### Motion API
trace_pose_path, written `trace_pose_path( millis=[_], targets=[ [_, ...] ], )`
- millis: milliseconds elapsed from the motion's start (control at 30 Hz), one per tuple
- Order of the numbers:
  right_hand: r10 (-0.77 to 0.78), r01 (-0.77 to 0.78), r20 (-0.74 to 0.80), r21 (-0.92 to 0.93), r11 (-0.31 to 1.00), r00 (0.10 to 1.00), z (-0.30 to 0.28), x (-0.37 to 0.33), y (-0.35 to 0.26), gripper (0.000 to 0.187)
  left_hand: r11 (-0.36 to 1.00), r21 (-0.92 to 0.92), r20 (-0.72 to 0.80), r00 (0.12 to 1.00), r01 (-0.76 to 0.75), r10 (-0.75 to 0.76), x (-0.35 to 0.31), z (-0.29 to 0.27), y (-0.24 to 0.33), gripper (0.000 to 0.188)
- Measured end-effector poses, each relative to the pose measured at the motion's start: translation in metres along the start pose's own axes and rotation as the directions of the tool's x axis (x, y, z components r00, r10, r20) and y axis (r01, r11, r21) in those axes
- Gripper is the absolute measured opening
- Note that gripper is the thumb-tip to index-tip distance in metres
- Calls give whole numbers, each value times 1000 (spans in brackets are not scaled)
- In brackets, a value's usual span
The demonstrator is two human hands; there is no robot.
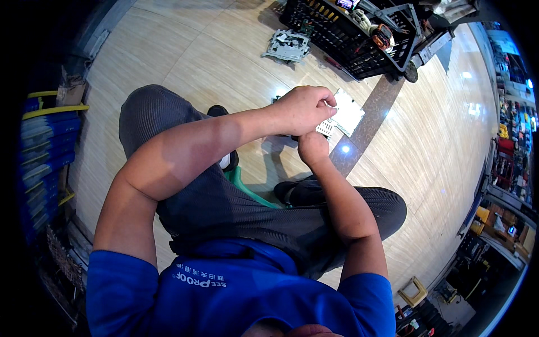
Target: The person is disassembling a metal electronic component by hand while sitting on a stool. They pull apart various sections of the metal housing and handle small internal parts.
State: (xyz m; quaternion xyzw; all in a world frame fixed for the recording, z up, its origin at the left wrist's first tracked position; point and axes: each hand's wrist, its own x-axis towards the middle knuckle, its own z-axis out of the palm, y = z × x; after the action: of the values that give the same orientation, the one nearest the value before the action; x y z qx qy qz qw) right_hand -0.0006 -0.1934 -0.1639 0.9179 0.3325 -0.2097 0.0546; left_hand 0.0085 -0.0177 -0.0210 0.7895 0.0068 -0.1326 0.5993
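Both my hands are together in front of my knees, at a flat, whitish metal panel (pixel 349 114). A slotted section (pixel 324 128) shows between the hands; whether it is one piece with the panel I cannot tell. My left hand (pixel 306 108) reaches over from the left, with thumb and fingertips pinched together at the panel's left side. What lies in that pinch is too small to make out. Below it, my right hand (pixel 314 149) is closed at the lower end of the slotted section, its fingers mostly hidden behind.
Ahead stands a black plastic basket (pixel 337 42) full of parts and cables. A dismantled metal mechanism (pixel 287 46) lies on the tiled floor beside it. Under my legs shows a green stool edge (pixel 247 188). Blue bins (pixel 50 146) are stacked at left; a yellow stool (pixel 414 292) stands lower right.
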Motion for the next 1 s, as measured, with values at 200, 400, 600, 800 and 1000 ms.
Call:
trace_pose_path(
  millis=[200,400,600,800,1000],
  targets=[
    [13,-13,8,4,1000,1000,-1,0,0,22,1000,-5,5,1000,-5,5,-1,-1,2,26],
    [-2,2,-33,1,1000,999,-2,-2,0,22,1000,13,7,1000,-8,8,-1,-1,2,26],
    [-4,4,-13,-18,1000,1000,3,0,1,21,1000,4,6,1000,-16,16,0,0,-2,26],
    [0,0,-19,0,1000,1000,-1,-2,0,20,1000,-15,10,1000,-10,10,0,1,0,25],
    [-21,21,-44,10,1000,999,0,0,-3,20,1000,-6,8,1000,0,0,-2,-2,-2,26]
  ],
)
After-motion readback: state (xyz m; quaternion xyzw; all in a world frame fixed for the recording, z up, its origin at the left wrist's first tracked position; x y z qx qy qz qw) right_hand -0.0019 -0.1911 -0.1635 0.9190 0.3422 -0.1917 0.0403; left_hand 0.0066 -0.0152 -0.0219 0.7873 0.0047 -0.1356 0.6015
